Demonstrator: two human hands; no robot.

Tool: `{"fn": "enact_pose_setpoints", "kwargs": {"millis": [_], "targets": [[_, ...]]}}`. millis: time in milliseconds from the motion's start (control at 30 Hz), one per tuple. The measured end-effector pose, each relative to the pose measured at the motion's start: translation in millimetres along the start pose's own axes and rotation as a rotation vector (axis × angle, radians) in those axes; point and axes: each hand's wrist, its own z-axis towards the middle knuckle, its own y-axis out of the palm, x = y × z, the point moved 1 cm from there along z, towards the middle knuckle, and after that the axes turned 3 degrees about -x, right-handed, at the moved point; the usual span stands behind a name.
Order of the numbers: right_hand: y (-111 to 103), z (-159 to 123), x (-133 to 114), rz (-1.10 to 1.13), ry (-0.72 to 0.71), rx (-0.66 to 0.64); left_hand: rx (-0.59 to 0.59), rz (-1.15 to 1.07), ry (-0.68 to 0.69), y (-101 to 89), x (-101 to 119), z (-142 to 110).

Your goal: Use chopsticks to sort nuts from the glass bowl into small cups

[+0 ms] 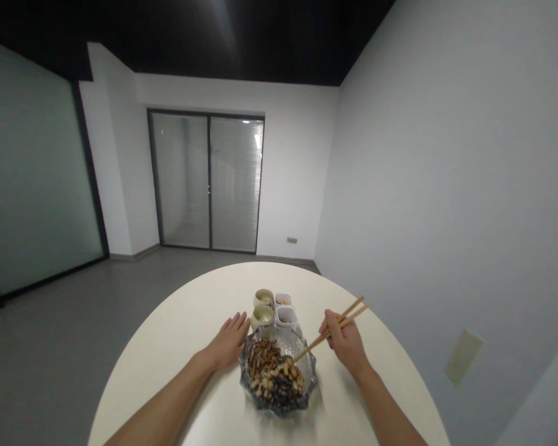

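My right hand [345,339] grips a pair of wooden chopsticks [320,339], their tips down among the mixed nuts and seeds in a clear glass bowl [310,378] with a scalloped rim. The bowl's contents lie in patches: long brown pieces [264,356], pale nuts [276,375] and dark seeds [281,393]. Against the bowl's left side, my left hand [231,342] lies flat on the table, fingers stretched out and holding nothing. Just behind the bowl stand two pale green cups [262,316] and two small white square dishes [286,317]. Bits of something small show in the white dishes.
Everything stands on a round cream table [181,334]. A white wall [437,186] runs close along the right, with a plate [464,357] on it. Glass doors with blinds [236,186] are across the room, and a frosted panel [32,173] is at the left.
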Motion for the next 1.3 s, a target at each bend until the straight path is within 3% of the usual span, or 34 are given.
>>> {"fn": "enact_pose_setpoints", "kwargs": {"millis": [167, 567, 1300], "targets": [[-3.2, 0.3, 2.0, -0.049, -0.032, 0.052, -0.011, 0.020, -0.001, -0.2, 0.2, 0.1], [6.6, -1.3, -2.4, -0.330, -0.191, -0.155, 0.004, 0.010, 0.001, -0.2, 0.9, 0.4], [5.8, -5.2, -14.1, -0.450, -0.295, -0.292, 0.002, 0.010, 0.004, -2.2, 1.4, 0.4]]}}
